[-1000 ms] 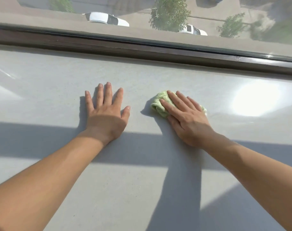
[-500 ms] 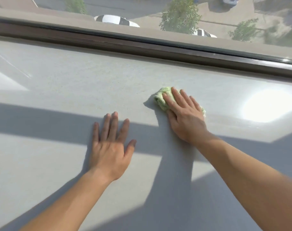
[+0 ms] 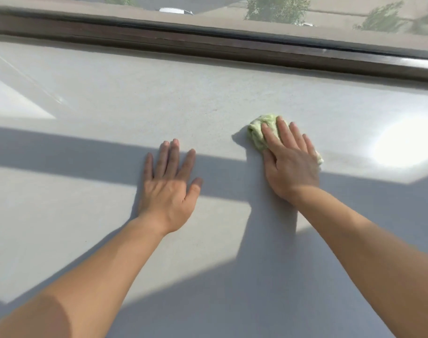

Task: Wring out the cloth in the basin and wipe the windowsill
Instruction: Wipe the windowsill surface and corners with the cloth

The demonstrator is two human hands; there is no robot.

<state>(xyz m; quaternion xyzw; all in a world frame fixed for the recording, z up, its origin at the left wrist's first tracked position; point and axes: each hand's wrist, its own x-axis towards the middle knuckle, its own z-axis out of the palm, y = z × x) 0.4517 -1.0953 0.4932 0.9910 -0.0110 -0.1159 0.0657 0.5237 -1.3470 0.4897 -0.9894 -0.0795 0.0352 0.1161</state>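
A bunched light green cloth point(image 3: 258, 132) lies on the wide pale grey windowsill point(image 3: 110, 98), right of the middle. My right hand point(image 3: 287, 162) presses flat on top of it, fingers pointing toward the window, so most of the cloth is hidden; a bit shows at the fingertips and at the right edge. My left hand point(image 3: 170, 189) rests flat on the bare sill a little to the left, fingers spread, holding nothing. No basin is in view.
A dark brown window frame point(image 3: 208, 42) runs along the far edge of the sill, with glass above it showing trees and parked cars outside. Bands of shadow and bright sun glare cross the sill surface.
My left hand slid back toward me, away from the window, and stays flat. My right hand with the cloth shifted slightly to the right and stays pressed on the sill.
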